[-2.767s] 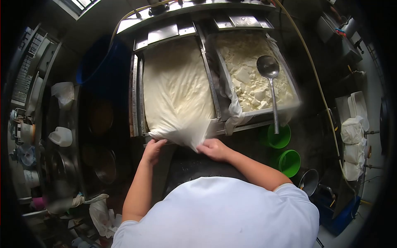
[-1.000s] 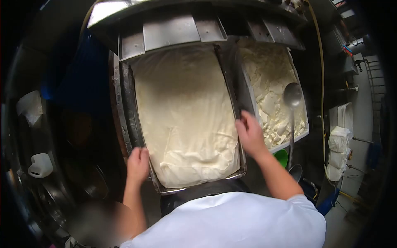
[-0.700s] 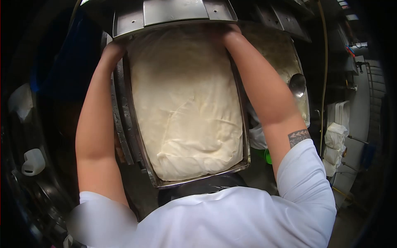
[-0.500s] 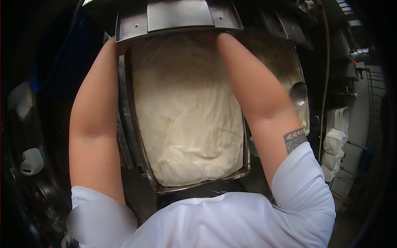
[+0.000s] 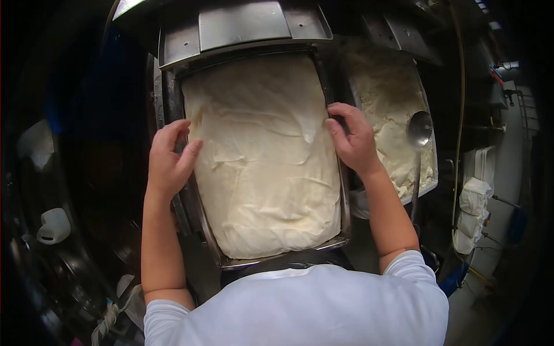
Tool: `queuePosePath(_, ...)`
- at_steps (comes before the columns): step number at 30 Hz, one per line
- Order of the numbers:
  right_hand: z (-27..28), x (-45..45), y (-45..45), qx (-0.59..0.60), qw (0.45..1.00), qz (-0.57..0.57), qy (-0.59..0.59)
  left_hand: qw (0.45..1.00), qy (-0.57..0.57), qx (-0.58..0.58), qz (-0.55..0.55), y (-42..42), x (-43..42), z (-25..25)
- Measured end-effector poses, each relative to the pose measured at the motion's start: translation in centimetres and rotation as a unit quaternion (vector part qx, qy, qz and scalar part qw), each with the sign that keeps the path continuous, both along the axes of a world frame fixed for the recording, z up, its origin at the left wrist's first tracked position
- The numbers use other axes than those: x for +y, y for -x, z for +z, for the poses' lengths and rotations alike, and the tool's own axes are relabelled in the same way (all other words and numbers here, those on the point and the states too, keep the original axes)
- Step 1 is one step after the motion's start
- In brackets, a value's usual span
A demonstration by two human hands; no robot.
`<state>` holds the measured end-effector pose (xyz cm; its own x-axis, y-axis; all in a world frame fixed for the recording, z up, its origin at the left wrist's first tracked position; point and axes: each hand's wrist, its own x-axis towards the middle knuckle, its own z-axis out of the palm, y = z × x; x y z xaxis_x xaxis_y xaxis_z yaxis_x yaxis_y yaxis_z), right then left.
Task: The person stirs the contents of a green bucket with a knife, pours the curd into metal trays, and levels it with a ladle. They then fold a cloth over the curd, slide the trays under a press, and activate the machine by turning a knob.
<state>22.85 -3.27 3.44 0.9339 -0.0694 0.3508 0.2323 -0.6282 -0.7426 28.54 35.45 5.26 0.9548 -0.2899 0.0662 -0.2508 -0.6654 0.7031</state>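
In front of me, a deep metal baking pan (image 5: 202,214) holds thin, pale dough sheets (image 5: 265,196), wrinkled and folded at the near end. At the pan's left rim is my left hand (image 5: 172,158), its fingers curved and thumb apart, with nothing visible in it. My right hand (image 5: 353,138) is at the right rim, fingers bent over the edge and thumb spread from them. Whether either hand touches the dough or rim, I cannot tell.
Right of the pan stands a white tub (image 5: 430,187) of lumpy, creamy white filling (image 5: 392,118), with a large metal ladle (image 5: 419,128) over it. A steel ledge (image 5: 245,23) borders the far end. A white plastic jug (image 5: 53,225) is at left.
Both hands have come back toward me from beneath the far steel ledge and now show at the pan's sides. The upper dough surface shows new wrinkles and folds.
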Motion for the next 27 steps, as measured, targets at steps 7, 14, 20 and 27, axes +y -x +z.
queuePosePath(7, 0.7, 4.8, -3.1, 0.091, 0.975, 0.089, 0.181, 0.993, -0.087, -0.073, 0.045, -3.4, -4.3, -1.1)
queuePosePath(14, 3.0, 1.2, -1.2, 0.039, 0.998, 0.048, 0.022, 0.959, 0.176, 0.187, 0.123, -1.3, -3.5, 2.9)
queuePosePath(20, 1.6, -0.4, 0.9, 0.109, 0.992, 0.031, 0.054, 0.961, -0.081, 0.265, 0.006, 2.6, -2.4, 3.0)
queuePosePath(27, 3.7, 0.0, 1.0, 0.160, 0.983, 0.026, 0.082, 0.986, -0.156, 0.057, 0.026, -0.5, -4.0, 0.2)
